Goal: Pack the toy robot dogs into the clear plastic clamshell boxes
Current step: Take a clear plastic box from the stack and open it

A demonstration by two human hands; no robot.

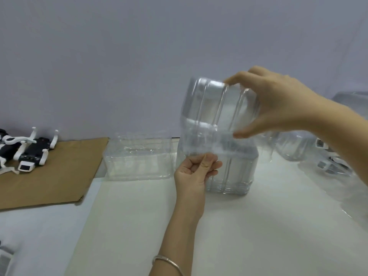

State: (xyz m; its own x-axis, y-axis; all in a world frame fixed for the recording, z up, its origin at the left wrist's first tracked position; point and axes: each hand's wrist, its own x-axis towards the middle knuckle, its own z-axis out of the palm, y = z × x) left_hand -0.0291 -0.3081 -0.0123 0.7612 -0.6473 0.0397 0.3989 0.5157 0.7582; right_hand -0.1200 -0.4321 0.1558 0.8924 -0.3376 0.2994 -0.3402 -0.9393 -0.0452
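Note:
A stack of nested clear clamshell boxes (233, 172) stands on the white table in the middle. My right hand (276, 100) grips the top clear box (211, 100) from its right side, lifted and tilted above the stack. My left hand (197, 170) pinches the rim at the stack's left edge. One open clear clamshell box (137, 156) sits empty to the left of the stack. Black-and-white toy robot dogs (25, 150) lie on the brown cardboard at the far left.
Brown cardboard sheet (49, 176) covers the left of the table. At the right edge lie more clear boxes (294, 146) and packed ones with white toy parts (330, 164). A grey wall runs close behind the table. A bracelet (167, 261) is on my left wrist.

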